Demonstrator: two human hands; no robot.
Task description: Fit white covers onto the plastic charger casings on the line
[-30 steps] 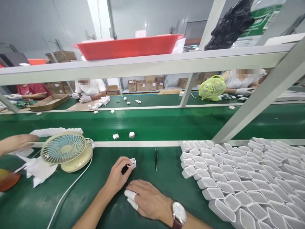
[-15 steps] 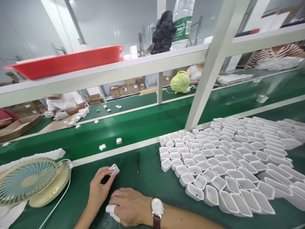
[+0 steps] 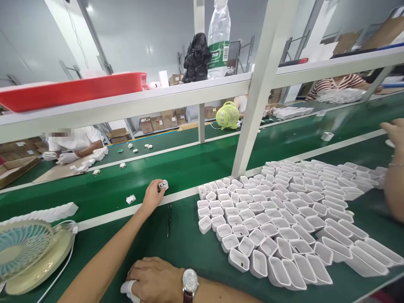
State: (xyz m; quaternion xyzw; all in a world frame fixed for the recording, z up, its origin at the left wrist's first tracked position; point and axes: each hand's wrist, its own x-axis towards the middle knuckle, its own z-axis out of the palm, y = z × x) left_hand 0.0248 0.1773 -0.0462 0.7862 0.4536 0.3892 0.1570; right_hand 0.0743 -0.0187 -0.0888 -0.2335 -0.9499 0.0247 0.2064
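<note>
- Pinching a small white casing (image 3: 164,184) by the near edge of the green belt (image 3: 189,168): left hand (image 3: 153,196), grip nearly closed.
- Right hand (image 3: 154,277) (watch (image 3: 190,281) on wrist) lies on the tabletop (image 3: 195,254); grip unclear.

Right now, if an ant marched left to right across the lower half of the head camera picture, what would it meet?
Cream fan → white part on the belt → left hand gripping a small white case → dark tweezers → crowd of open white cases.
</note>
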